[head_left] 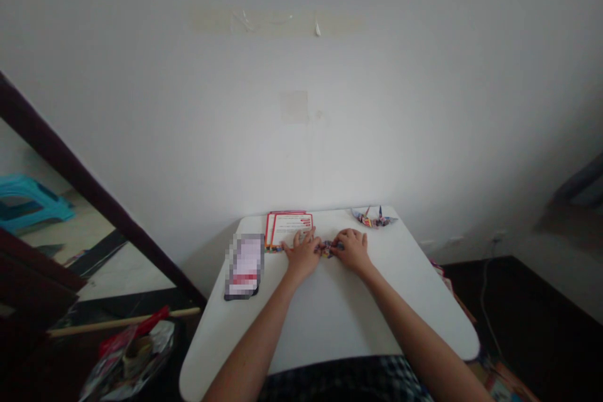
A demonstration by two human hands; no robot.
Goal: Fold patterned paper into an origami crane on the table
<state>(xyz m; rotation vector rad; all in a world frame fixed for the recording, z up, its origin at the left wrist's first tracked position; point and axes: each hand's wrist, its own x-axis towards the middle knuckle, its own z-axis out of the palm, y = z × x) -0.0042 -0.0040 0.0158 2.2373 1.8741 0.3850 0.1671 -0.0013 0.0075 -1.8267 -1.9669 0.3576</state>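
Because the left hand (304,254) and right hand (352,249) both crowd one small patterned paper piece (325,249), a slip at either end could skew it. Right fingertips look pinched on its right end; left hand touches the left end, fingers spread, can't tell if it grips or only presses. Hands just apart, piece bridging them, lower centre of frame, near the far edge of the desk (339,326).

Likely risks: uneven pressure from the two sides could crease the paper wrong; pulling too hard could tear it. Left fingers reach over the red-bordered cards (292,225), so a sideways sweep might shove those toward the phone (245,264), left of them, screen blurred out.

Piece itself: small, narrow, multicoloured print, mostly blues and yellows with dark bits; looks like folded printed paper. Ends covered by fingers, exact shape and layers too small to tell. Right of the hands, at the desk's far corner, sits a pointed paper figure (372,221) in similar print, spikes up, well clear of the fingers.
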